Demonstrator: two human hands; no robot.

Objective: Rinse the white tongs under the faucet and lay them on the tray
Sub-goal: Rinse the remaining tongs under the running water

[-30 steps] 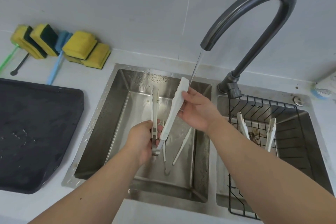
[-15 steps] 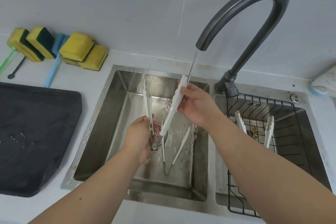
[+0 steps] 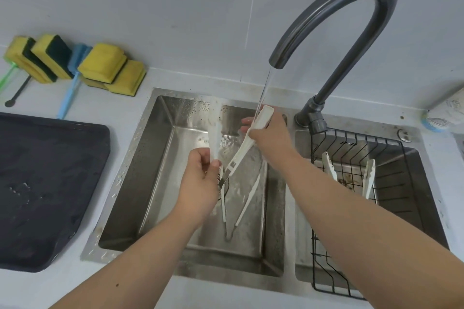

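I hold the white tongs (image 3: 240, 150) spread open over the left sink basin. My left hand (image 3: 200, 183) grips the left arm near the hinge; that arm is blurred with motion. My right hand (image 3: 268, 133) grips the right arm near its tip, right under the water stream falling from the dark grey faucet (image 3: 351, 2). Water runs down over that arm. The dark tray (image 3: 50, 183) lies on the counter to the left of the sink, wet, with nothing on it.
Another pair of white tongs (image 3: 241, 208) lies on the floor of the left basin (image 3: 150, 170). A third pair (image 3: 369, 178) stands in the black wire rack (image 3: 351, 140) in the right basin. Several yellow sponges (image 3: 103, 65) and a blue brush (image 3: 72, 78) lie by the wall.
My right hand has shifted up to the tip of the right arm, under the stream. The left arm of the tongs has swung outward and is blurred.
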